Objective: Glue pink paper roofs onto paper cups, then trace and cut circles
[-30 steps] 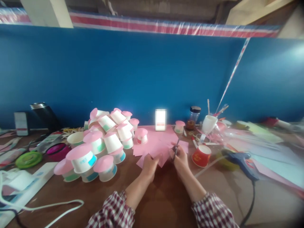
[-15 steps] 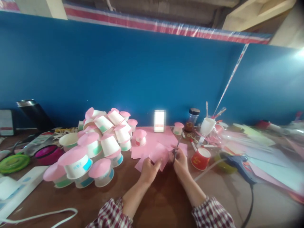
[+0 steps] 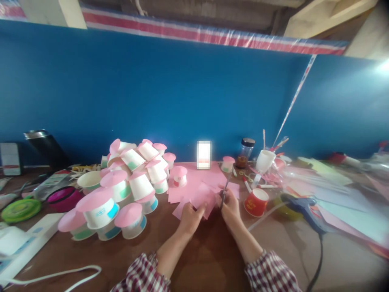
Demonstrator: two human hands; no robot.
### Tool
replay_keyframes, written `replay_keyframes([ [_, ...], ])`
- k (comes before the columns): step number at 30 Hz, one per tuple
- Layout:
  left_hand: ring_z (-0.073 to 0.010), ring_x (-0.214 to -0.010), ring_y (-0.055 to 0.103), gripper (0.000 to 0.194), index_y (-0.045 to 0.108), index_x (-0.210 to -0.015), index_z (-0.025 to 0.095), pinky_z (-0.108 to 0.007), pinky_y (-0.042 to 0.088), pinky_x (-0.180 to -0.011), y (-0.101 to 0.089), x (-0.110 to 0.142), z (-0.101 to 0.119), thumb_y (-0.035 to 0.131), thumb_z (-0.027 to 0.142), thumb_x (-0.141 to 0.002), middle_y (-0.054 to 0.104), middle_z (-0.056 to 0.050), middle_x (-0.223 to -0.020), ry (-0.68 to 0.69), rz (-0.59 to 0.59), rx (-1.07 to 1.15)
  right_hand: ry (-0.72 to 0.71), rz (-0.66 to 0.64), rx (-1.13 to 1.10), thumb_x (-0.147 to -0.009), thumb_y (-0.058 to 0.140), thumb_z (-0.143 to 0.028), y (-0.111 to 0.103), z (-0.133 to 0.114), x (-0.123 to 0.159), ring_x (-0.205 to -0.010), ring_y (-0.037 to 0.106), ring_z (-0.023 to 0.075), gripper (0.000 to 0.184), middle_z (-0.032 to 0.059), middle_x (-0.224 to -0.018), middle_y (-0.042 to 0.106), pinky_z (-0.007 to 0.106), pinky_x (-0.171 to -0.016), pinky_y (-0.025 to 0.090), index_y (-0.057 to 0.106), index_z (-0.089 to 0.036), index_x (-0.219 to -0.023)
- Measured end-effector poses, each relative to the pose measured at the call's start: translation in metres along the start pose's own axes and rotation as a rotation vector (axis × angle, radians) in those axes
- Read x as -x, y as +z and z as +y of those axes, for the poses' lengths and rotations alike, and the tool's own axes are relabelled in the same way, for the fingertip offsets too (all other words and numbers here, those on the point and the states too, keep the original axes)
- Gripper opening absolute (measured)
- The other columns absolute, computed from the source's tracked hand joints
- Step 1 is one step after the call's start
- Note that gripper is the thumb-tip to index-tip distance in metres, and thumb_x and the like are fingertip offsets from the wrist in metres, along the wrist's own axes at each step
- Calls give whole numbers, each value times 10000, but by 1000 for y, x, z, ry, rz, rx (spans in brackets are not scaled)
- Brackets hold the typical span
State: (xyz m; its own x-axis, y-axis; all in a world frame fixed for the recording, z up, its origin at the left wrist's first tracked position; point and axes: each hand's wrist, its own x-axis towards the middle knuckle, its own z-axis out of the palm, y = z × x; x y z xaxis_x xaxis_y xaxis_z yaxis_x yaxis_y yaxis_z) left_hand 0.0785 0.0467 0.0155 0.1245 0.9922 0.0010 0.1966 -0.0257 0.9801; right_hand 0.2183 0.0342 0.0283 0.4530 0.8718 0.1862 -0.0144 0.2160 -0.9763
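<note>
A piece of pink paper (image 3: 203, 195) is pinched between the thumb and fingers of my left hand (image 3: 191, 219), above other pink sheets (image 3: 194, 177) on the table. My right hand (image 3: 230, 207) grips a pair of dark-handled scissors (image 3: 224, 194) just right of that paper, blades pointing up and away. Whether the blades touch the paper I cannot tell. Left of my hands stands a heap of white paper cups (image 3: 141, 185) capped with pink paper. One small capped cup (image 3: 179, 177) sits on the pink sheets.
Right of my hands are a red paper cup (image 3: 257, 202), a white cup (image 3: 265, 161) holding tools, a glass jar (image 3: 245, 153) and a glue gun (image 3: 310, 211) with its cord. A white power strip (image 3: 33, 237) and a black flask (image 3: 45, 146) are at left. A blue partition (image 3: 188, 89) closes the back.
Both hands stay nearly in place, still on the paper and the scissors. The view has shifted very slightly; nothing has been let go or picked up.
</note>
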Motion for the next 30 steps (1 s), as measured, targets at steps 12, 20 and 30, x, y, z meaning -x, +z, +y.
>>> replay_keyframes([
  [12,-159,-486,545,362,640,-563,141,-242,372,-462,3,1,-3,628,459,-737,621,-45,-518,6,14,64,21,-30,-23,-605,718,-295,0,1,1,-529,469,100,424,-52,-629,547,224,-494,379,582,-178,-990],
  [20,-136,-471,475,352,614,-549,143,-239,328,-457,0,0,-8,648,457,-704,546,-10,-483,41,64,44,21,-3,-27,-616,726,-395,2,-1,3,-535,476,103,424,-36,-650,553,225,-477,388,609,-182,-965],
  [30,-142,-496,494,323,615,-581,141,-237,348,-470,-1,0,-10,671,442,-683,554,-10,-498,41,131,51,14,12,-23,-622,730,-404,0,1,3,-585,522,121,427,-26,-656,568,237,-533,422,625,-169,-963],
])
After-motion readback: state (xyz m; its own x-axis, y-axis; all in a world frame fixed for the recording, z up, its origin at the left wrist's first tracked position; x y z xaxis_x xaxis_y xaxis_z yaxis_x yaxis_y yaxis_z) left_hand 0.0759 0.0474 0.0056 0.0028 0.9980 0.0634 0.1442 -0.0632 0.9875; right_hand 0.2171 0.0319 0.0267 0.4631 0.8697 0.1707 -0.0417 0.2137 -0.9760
